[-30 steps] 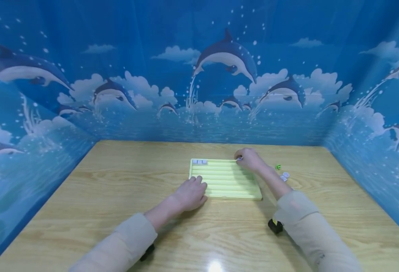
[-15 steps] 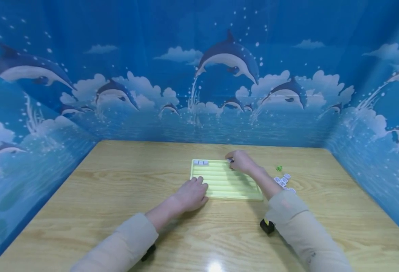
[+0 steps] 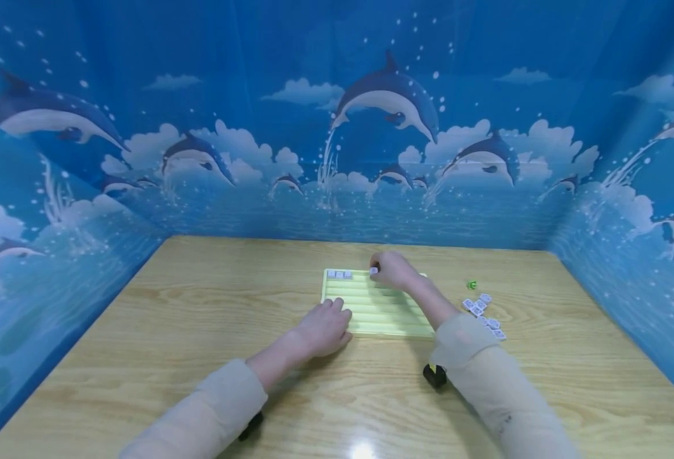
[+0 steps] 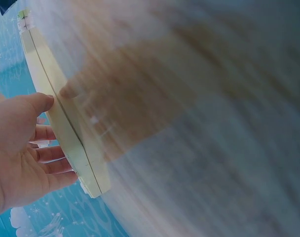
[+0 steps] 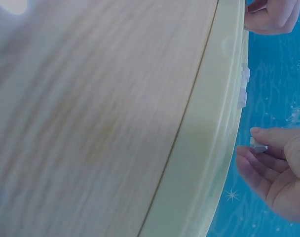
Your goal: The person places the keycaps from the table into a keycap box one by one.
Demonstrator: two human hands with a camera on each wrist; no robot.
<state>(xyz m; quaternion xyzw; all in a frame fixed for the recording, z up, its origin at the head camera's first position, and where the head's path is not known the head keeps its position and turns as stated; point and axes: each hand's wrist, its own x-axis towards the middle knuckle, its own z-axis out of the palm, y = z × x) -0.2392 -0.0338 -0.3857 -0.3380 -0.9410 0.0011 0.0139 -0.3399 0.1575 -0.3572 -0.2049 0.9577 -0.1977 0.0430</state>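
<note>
A pale yellow-green ridged tray (image 3: 391,312) lies on the table, with three small white tiles (image 3: 339,275) in the left end of its far row. My left hand (image 3: 322,326) holds the tray's front left corner, the thumb at the front edge (image 4: 66,126) and the fingers over the tray. Above the far row, right of those three, my right hand (image 3: 395,271) pinches another small white tile (image 3: 373,271) between thumb and fingers. The right wrist view shows this tile (image 5: 258,145) near the fingertips; its marking is too small to read.
Right of the tray lie several loose white tiles (image 3: 480,305) in a loose cluster, with a small green object (image 3: 472,285) behind them. A blue dolphin-print curtain (image 3: 256,153) stands behind the wooden table (image 3: 227,287) and along both sides.
My right hand has moved left along the tray's far row with the tile, towards the three set tiles. More loose tiles show beside the right forearm. The left hand stays put.
</note>
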